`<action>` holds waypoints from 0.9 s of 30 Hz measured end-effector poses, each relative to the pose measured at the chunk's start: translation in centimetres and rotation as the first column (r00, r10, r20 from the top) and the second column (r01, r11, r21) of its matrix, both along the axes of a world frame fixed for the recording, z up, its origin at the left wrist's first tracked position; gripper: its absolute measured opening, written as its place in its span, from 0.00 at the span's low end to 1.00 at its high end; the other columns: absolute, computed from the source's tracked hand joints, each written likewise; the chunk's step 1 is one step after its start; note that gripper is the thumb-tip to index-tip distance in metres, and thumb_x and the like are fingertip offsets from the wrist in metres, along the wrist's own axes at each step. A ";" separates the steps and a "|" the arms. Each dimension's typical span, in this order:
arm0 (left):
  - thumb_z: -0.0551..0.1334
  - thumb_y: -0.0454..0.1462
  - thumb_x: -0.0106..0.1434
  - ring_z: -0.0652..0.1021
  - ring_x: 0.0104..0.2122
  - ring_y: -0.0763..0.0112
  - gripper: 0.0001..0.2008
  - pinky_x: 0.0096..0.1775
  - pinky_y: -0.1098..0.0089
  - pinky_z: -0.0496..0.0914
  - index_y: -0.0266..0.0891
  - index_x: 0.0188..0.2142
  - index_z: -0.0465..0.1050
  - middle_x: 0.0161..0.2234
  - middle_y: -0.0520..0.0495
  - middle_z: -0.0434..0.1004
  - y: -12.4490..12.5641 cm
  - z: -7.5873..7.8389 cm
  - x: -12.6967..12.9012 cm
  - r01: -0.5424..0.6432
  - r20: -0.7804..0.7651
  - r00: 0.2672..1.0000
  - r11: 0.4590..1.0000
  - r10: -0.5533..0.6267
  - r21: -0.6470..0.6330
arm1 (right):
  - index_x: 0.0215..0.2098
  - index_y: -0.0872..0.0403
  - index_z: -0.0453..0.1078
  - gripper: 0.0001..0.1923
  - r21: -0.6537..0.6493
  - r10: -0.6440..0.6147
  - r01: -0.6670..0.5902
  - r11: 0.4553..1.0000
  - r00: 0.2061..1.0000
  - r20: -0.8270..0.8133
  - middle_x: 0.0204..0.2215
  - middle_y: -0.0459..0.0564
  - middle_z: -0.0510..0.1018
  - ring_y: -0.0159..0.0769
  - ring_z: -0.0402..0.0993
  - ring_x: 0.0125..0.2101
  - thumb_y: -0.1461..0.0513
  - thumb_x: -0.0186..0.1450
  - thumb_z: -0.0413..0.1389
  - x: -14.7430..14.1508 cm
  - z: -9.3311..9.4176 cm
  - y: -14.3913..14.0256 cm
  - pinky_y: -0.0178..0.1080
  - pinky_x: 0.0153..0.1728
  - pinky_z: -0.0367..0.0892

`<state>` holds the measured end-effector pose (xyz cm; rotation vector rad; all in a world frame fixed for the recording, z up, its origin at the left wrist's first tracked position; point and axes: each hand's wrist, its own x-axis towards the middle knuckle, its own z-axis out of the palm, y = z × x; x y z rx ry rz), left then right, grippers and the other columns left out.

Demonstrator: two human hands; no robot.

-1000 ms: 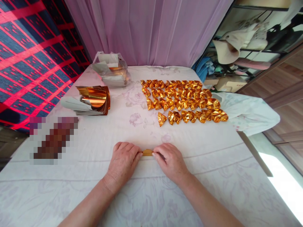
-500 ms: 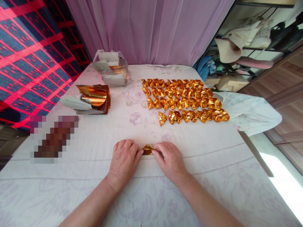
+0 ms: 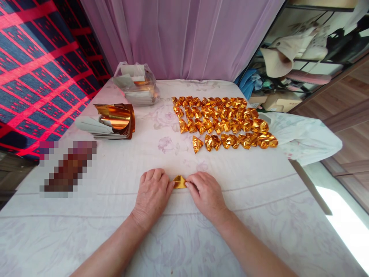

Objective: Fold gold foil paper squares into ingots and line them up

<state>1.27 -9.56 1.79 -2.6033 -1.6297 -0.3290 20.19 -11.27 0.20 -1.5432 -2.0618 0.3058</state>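
The landmark is the small gold foil piece (image 3: 180,182), which lies on the white cloth (image 3: 115,215) near the front middle of the table. Far to the left of it is a blurred brown patch (image 3: 69,171). Behind it and to the left lies a stack of gold sheets (image 3: 115,121), and further back a clear bag (image 3: 135,84) with more sheets. The left hand (image 3: 152,194) presses on the left end of the foil piece, fingers close together and bent down. The right hand (image 3: 206,194) pinches the right end in the same way. Behind it to the right, rows of folded gold pieces (image 3: 225,123) lie together.
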 end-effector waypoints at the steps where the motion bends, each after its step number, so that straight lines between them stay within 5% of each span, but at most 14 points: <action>1: 0.58 0.41 0.69 0.71 0.38 0.58 0.12 0.41 0.58 0.66 0.39 0.30 0.72 0.36 0.43 0.73 0.0 0.0 0.0 0.002 -0.006 1.000 1.000 -0.002 0.008 | 0.32 0.52 0.69 0.08 0.001 0.000 0.000 1.000 1.000 0.007 0.29 0.47 0.75 0.37 0.70 0.33 0.65 0.69 0.52 0.0 0.0 0.0 0.39 0.38 0.61; 18: 0.62 0.39 0.66 0.72 0.39 0.58 0.07 0.43 0.57 0.66 0.38 0.33 0.73 0.38 0.44 0.73 0.0 0.1 -0.1 -0.001 0.099 0.995 0.998 0.007 -0.059 | 0.35 0.52 0.72 0.07 0.009 0.029 -0.030 1.000 0.999 0.033 0.30 0.47 0.76 0.37 0.70 0.34 0.66 0.69 0.53 0.2 0.0 -0.1 0.40 0.37 0.62; 22: 0.61 0.36 0.67 0.72 0.41 0.61 0.07 0.47 0.56 0.64 0.47 0.40 0.77 0.41 0.47 0.74 0.2 -0.2 -0.2 0.082 0.214 0.974 0.996 -0.074 -0.030 | 0.45 0.50 0.75 0.11 0.053 0.064 -0.068 0.996 0.995 0.075 0.32 0.48 0.76 0.38 0.70 0.35 0.66 0.69 0.53 0.3 -0.2 -0.2 0.39 0.37 0.62; 27: 0.62 0.37 0.67 0.73 0.41 0.62 0.07 0.50 0.54 0.62 0.50 0.40 0.80 0.42 0.47 0.75 0.2 -0.4 -0.5 0.084 0.244 0.967 0.996 -0.076 -0.024 | 0.44 0.48 0.78 0.12 0.063 0.062 -0.067 0.996 0.995 0.082 0.32 0.48 0.76 0.37 0.70 0.35 0.66 0.68 0.54 0.4 -0.2 -0.3 0.39 0.38 0.63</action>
